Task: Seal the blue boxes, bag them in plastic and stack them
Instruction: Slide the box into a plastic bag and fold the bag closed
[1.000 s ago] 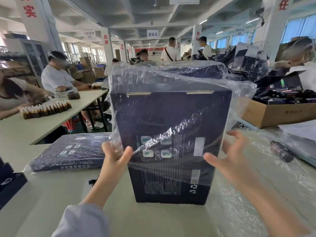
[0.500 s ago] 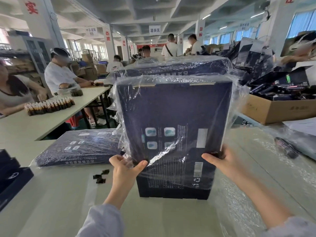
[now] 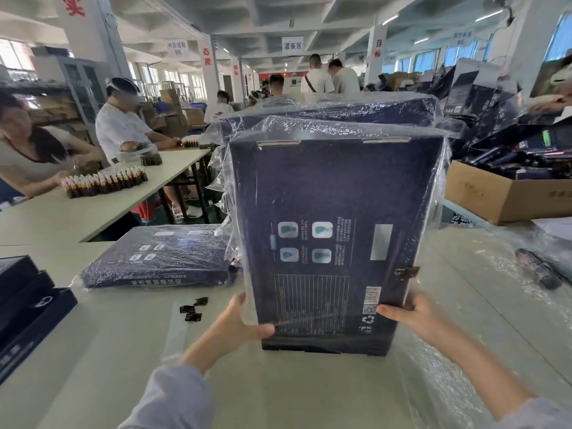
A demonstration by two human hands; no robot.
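Observation:
A dark blue box (image 3: pixel 328 193) stands upright on the table in front of me, covered most of the way down by a clear plastic bag (image 3: pixel 430 168). My left hand (image 3: pixel 240 320) grips the bag and the box at the lower left corner. On the lower right edge my right hand (image 3: pixel 414 314) holds the box, thumb on its face. A stack of bagged blue boxes (image 3: pixel 356 111) rises right behind it. Another bagged blue box (image 3: pixel 154 258) lies flat to the left.
Small black scraps (image 3: pixel 193 309) lie on the table near my left hand. Dark box lids (image 3: pixel 28 305) sit at the left edge. A cardboard carton (image 3: pixel 501 193) of dark items stands right. Loose plastic film (image 3: pixel 495 305) covers the right table. Workers sit at the left table with brown bottles (image 3: pixel 102 182).
Both hands have slid down the box's sides, pulling the plastic bag lower over it. The wrinkled film across its face is now smooth and tight.

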